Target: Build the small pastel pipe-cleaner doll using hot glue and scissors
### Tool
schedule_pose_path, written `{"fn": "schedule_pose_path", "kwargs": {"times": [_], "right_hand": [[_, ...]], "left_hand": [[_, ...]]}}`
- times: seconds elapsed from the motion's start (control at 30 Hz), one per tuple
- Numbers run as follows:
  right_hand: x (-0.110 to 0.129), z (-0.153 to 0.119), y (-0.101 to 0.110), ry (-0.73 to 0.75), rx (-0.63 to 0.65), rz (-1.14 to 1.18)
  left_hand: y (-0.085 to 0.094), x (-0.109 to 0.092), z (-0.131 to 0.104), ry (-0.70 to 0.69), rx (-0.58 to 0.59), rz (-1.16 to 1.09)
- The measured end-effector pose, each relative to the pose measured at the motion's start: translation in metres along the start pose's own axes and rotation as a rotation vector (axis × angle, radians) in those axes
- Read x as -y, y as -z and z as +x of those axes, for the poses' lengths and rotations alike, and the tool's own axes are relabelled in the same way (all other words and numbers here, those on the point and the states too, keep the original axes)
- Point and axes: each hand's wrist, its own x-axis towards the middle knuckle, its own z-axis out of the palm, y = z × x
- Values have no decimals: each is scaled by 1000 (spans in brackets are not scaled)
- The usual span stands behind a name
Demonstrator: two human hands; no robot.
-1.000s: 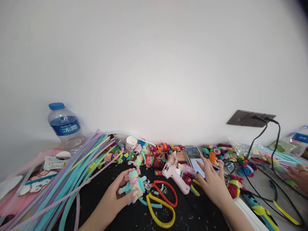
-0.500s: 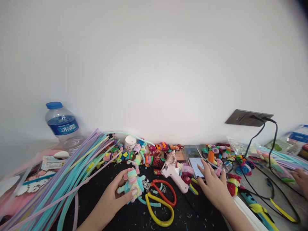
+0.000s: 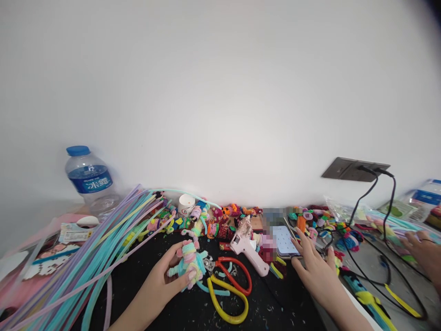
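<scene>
My left hand (image 3: 164, 279) is closed around a fuzzy pastel doll (image 3: 190, 263) made of pink, yellow and blue pipe cleaner, with its thumb across the front. My right hand (image 3: 315, 271) has its fingers spread at the right edge of a lit phone (image 3: 285, 241) and holds nothing. Between the hands lie scissors with red and yellow handles (image 3: 230, 294), close to the doll. A pink glue gun (image 3: 251, 254) rests behind them, left of the phone. Part of the phone area is blurred.
Long pastel pipe cleaners (image 3: 103, 257) fan across the left side. A water bottle (image 3: 90, 179) and a paper cup (image 3: 186, 204) stand near the wall. Small colourful dolls line the back. Black cables (image 3: 358, 202) hang from a wall socket (image 3: 354, 169). Another person's hand (image 3: 422, 253) is at far right.
My right hand has moved right, off the phone screen to its edge, and the fingers are more spread. The other person's hand has come further into view. My left hand is unchanged.
</scene>
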Motion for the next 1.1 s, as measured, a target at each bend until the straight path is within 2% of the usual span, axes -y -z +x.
{"fn": "schedule_pose_path", "kwargs": {"times": [0.6,0.97,1.1], "right_hand": [[6,13,4,6,14,-81],[7,-1,1,7,79,-66],[8,1,4,9,54,-56]], "left_hand": [[-1,-1,-1,7,4,-3],[0,2,1,9,12,-7],[-1,0,1,18,7,0]]}}
